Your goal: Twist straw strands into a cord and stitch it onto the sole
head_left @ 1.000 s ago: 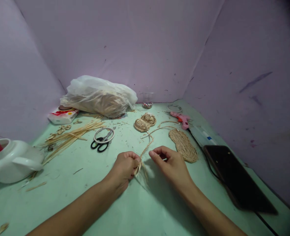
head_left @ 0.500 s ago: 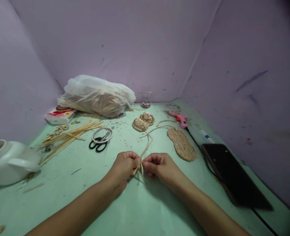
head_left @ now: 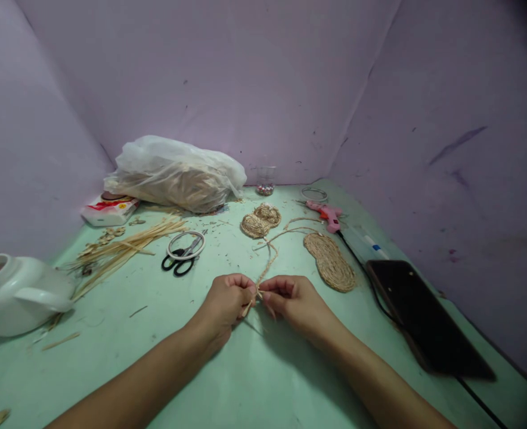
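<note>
My left hand (head_left: pixel 232 301) pinches the near end of a thin straw braid (head_left: pixel 270 257), with short loose strand ends sticking out below the fingers. Close against it on the right, my right hand (head_left: pixel 288 298) is closed on straw strands at the same end. From my fingers the braid runs away over the table toward a small coiled straw piece (head_left: pixel 261 221) with rounded lobes. A larger sole-shaped coiled straw piece (head_left: pixel 329 262) lies to the right of the braid, a cord trailing from its top. The fingertips partly hide the strands they hold.
Scissors (head_left: pixel 183 256) with a white ring over them and loose straw (head_left: pixel 129 250) lie left. A white pot (head_left: pixel 26 292) stands far left. Behind are a plastic bag (head_left: pixel 178 173) and a jar of beads (head_left: pixel 266 182). On the right are a pink glue gun (head_left: pixel 328 214) and a phone (head_left: pixel 424 322).
My right fingers have shifted slightly. The loose strand that hung down between my hands now lies across toward the right fingers. My left hand stays in place.
</note>
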{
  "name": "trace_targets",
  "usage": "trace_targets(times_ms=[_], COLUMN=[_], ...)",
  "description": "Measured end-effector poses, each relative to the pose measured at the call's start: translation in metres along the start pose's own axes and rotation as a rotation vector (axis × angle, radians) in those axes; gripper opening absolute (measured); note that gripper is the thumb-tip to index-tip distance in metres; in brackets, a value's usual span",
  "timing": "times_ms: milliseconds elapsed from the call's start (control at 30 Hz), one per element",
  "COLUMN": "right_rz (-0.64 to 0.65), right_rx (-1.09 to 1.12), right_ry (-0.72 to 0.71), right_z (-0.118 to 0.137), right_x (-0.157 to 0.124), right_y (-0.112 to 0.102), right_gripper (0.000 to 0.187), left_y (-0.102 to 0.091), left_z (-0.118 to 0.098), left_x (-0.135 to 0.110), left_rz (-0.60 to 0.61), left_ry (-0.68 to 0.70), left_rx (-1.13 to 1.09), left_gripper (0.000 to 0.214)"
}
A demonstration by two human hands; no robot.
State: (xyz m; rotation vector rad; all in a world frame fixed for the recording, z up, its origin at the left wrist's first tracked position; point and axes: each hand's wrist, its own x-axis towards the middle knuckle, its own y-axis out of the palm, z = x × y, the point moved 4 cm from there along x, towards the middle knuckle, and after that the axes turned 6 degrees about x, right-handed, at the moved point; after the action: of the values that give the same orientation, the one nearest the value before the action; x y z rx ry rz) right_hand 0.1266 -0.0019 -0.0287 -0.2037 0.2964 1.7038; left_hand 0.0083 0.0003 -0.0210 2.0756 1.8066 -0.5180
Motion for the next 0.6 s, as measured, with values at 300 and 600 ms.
trace_targets(times_ms=[300,600], right_rz=[0.201,0.05], right_rx=[-0.108,-0.234], right_ry=[-0.056,-0.046], right_z=[0.009,0.002], right_x=[-0.008,-0.001], right_y=[0.011,-0.005], right_gripper=[0.015,0.015], left_y=[0.001,0.002], left_z=[0.0,-0.002], left_x=[0.0,-0.002], left_rz=[0.004,0.01], left_ry=[0.004,0.002], left_rx=[-0.002,0.047], left_gripper=[0.007,0.004])
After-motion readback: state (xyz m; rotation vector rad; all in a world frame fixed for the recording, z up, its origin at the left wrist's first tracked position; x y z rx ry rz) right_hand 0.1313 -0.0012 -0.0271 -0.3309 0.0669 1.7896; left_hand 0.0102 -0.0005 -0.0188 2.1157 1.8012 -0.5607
